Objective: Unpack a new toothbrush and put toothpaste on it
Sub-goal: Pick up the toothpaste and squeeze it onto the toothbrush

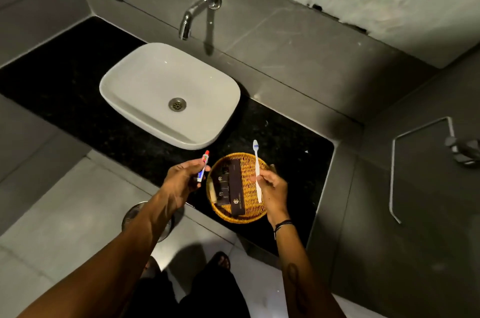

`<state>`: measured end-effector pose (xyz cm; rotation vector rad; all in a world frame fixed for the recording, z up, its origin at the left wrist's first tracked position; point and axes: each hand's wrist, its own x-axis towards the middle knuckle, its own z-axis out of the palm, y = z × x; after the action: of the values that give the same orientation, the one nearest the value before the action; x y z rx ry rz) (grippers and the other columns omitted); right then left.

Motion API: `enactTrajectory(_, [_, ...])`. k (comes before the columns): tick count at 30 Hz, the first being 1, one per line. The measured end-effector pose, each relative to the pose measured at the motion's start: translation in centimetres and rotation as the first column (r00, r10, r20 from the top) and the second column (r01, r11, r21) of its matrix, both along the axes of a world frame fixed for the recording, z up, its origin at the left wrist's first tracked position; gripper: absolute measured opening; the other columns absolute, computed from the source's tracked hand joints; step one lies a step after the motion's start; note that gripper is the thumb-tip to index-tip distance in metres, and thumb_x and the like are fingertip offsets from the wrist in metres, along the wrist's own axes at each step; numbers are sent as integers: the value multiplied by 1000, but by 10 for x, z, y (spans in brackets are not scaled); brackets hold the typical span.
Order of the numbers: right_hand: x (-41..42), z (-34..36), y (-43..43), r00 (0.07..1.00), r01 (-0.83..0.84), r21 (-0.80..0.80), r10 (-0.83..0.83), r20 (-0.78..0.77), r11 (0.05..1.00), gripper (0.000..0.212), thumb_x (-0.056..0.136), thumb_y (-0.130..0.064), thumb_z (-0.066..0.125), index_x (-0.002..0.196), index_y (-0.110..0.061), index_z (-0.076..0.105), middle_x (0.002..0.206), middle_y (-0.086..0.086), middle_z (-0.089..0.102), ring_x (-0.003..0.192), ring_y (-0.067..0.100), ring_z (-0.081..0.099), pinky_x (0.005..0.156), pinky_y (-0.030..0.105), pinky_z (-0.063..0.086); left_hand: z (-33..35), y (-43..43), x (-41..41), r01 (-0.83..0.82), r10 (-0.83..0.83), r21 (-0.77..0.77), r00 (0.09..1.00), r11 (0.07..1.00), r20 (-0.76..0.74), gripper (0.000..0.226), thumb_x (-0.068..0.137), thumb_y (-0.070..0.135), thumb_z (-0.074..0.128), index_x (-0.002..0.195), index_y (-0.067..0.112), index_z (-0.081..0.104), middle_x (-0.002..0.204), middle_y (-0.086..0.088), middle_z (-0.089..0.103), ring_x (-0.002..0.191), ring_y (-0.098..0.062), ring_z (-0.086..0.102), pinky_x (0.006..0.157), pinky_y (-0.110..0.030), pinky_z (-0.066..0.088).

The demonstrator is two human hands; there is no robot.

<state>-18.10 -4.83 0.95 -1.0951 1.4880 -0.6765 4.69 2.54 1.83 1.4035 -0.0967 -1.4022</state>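
Observation:
My right hand (pixel 272 191) grips a white toothbrush (pixel 257 159) by its handle, head pointing up and away over the round wicker basket (pixel 255 215). The bristles look bluish. My left hand (pixel 181 182) holds a small toothpaste tube (pixel 203 165), white and blue with a red cap end pointing up, just left of the basket. The two hands are apart, the tube and the brush head not touching. Dark brown boxes (pixel 235 188) lie in the basket.
A white basin (pixel 145 84) sits on the black stone counter (pixel 291 141), under a chrome wall tap (pixel 197 10). A metal rail (pixel 405 169) hangs on the right wall. A round bin (pixel 132 216) stands on the floor below the counter, near my feet.

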Motion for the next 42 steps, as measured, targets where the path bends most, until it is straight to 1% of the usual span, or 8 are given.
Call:
enactTrajectory(5, [4,-34,-25,955,-147,54,156,-252,988,8,92,0,77,99,-2,80,150,22,60,130,41,67,107,53,59,-15,-8,-16,-44,44,38,999,998,22,17,94,6,70,109,3,76,81,-4,83,71,-13,75,65,-24,57])
enactTrajectory(9, [21,-57,-43,932,-130,128,165,-324,983,15,95,1,74,109,2,79,123,21,77,95,34,78,81,46,69,-30,-6,-17,-77,70,64,993,995,96,15,89,-2,73,103,0,77,80,-7,83,73,-16,79,72,-29,65])
enactTrajectory(14, [32,-71,-51,857,-180,144,227,-463,973,18,96,-7,73,111,-5,82,117,15,81,106,39,78,98,49,64,-42,3,-8,-90,74,98,985,991,154,12,86,1,79,97,4,79,77,-5,82,66,-17,77,58,-26,61])
enactTrajectory(33, [44,-71,-45,880,-153,77,171,-443,985,20,99,-5,69,114,4,79,122,20,78,118,36,72,96,30,50,-43,-6,10,-97,82,155,991,983,102,26,84,4,82,109,-1,77,94,-17,80,70,-21,76,62,-32,63])
enactTrajectory(36, [42,-62,-34,896,-102,-6,89,-435,995,29,101,-13,68,128,-7,73,133,10,73,126,24,67,108,36,54,-42,-6,8,-69,53,144,992,987,114,25,85,3,81,110,5,75,100,-19,78,70,-20,77,59,-32,62])
enactTrajectory(38, [41,-55,-21,910,-83,-90,38,-412,993,29,101,-15,68,129,-10,73,130,1,71,125,1,58,106,16,45,-40,-9,5,-64,50,103,989,993,136,36,85,-3,79,116,14,74,95,-8,81,70,-19,78,57,-33,63])
enactTrajectory(40, [38,-52,-9,940,-80,-144,26,-340,986,26,100,-12,69,125,-7,73,114,-13,65,112,-26,52,91,-8,38,-37,-13,0,-61,51,70,989,996,138,48,84,-8,78,121,22,70,85,3,82,71,-18,80,58,-36,65])
enactTrajectory(42, [37,-48,1,965,-104,-126,70,-253,987,24,99,-14,71,122,-8,73,105,-19,63,95,-24,59,75,-8,45,-34,-17,-7,-39,32,48,988,998,148,48,84,-8,78,123,19,71,82,4,81,74,-20,80,64,-40,67])
